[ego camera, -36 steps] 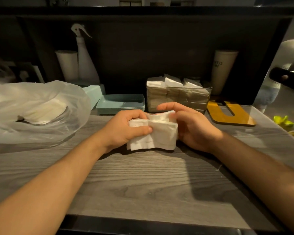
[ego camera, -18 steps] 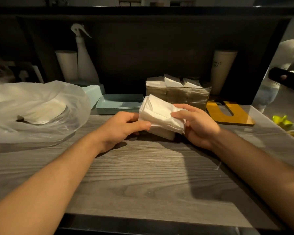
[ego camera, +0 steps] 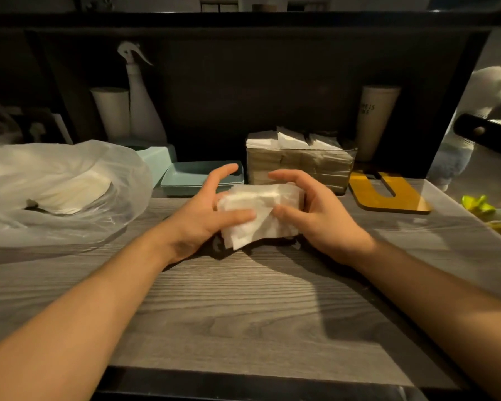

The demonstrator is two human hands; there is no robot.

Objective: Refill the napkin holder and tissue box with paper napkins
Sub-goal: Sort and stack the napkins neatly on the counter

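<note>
Two hands hold one stack of white napkins [ego camera: 261, 215] just above the grey wooden table [ego camera: 243, 308]. The left hand [ego camera: 203, 218] grasps its left end, thumb pressed across the front; the right hand [ego camera: 321, 218] grasps the right end, fingers curled over the top. Just behind stands the clear napkin holder [ego camera: 301, 166], already packed with napkins, beside a teal tray [ego camera: 185, 180].

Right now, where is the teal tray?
In the head view, the teal tray lies left of centre, between the plastic bag and the clear napkin holder.
</note>
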